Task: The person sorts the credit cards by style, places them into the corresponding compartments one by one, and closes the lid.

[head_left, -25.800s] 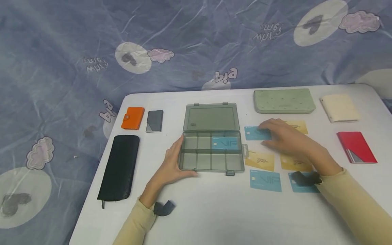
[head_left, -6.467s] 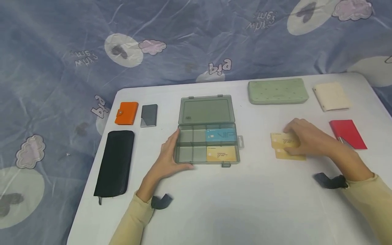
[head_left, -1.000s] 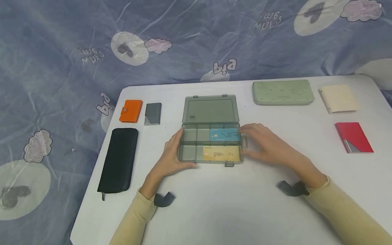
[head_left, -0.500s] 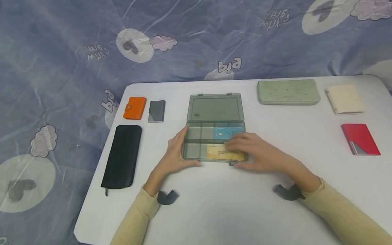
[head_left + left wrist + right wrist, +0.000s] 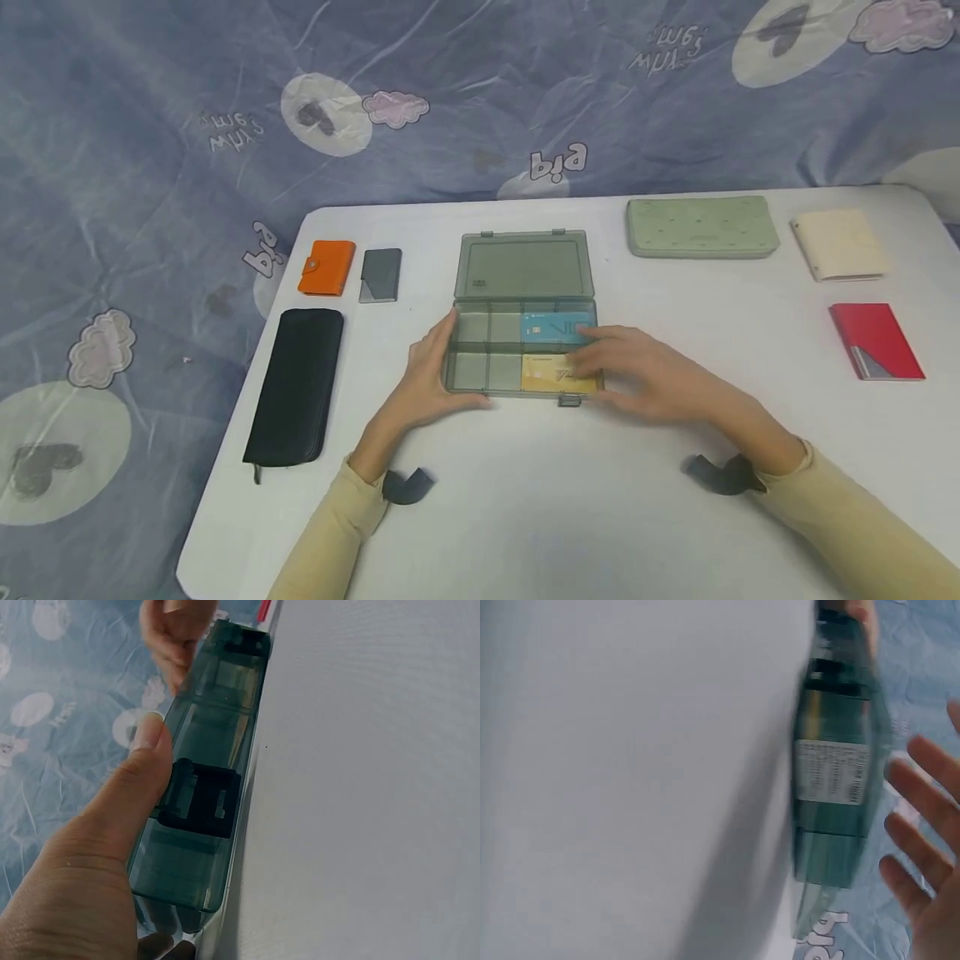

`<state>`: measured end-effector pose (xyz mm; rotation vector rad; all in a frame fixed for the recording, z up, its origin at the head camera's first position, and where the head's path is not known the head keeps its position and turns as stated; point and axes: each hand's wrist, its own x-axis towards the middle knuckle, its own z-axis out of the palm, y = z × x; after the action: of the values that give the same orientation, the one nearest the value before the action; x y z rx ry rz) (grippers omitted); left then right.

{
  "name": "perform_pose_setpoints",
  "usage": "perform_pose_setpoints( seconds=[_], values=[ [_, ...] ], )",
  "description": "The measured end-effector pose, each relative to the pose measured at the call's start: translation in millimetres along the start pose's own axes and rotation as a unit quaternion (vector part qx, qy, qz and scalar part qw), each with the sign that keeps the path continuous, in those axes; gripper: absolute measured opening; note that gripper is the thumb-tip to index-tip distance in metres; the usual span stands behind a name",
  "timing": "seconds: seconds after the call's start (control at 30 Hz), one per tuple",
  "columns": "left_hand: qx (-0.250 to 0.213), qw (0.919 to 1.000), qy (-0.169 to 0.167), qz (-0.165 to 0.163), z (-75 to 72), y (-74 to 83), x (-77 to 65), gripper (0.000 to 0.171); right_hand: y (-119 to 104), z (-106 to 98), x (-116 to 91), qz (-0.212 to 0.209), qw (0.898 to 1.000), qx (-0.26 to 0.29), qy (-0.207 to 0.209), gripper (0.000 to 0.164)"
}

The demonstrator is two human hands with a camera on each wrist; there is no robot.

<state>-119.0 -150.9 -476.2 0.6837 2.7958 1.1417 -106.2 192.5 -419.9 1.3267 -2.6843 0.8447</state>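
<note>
A translucent green divided box (image 5: 469,371) lies with its lid (image 5: 525,267) folded back. A blue card (image 5: 551,327) is in the back row's right part and a gold card (image 5: 543,373) in the front row's right part. My left hand (image 5: 423,383) grips the box's left end; in the left wrist view its thumb (image 5: 139,776) presses along the front side. My right hand (image 5: 645,375) hovers at the right end, its fingertips overlapping both cards' right ends. In the right wrist view its fingers (image 5: 922,776) are spread, pinching nothing.
On the left of the white table (image 5: 525,517) lie an orange card holder (image 5: 327,267), a grey card case (image 5: 380,275) and a long black zip wallet (image 5: 296,387). At the right are a green case (image 5: 702,227), a cream notebook (image 5: 840,243) and a red card case (image 5: 877,342).
The loose blue and gold cards seen earlier on the table's right are gone from there. Within the last second the front gold card shifted right, and my right hand moved over the box's right end.
</note>
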Motion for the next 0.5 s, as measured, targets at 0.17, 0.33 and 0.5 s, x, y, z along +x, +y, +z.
perform_pose_setpoints(
  seconds=[0.17,0.33,0.5],
  values=[
    [-0.005,1.0000,-0.001,-0.001,2.8,1.5,1.6,0.131,22,-12,8,0.035,0.997,0.039,0.061,0.043],
    [-0.053,0.9979,-0.012,-0.036,1.6,5.8,7.8,0.118,51,-19,8,0.139,0.987,0.075,0.043,0.059],
    [-0.186,0.9768,-0.009,-0.106,-12.9,-3.3,25.3,0.075,68,-23,7,0.197,0.975,0.101,-0.010,0.071]
  ],
)
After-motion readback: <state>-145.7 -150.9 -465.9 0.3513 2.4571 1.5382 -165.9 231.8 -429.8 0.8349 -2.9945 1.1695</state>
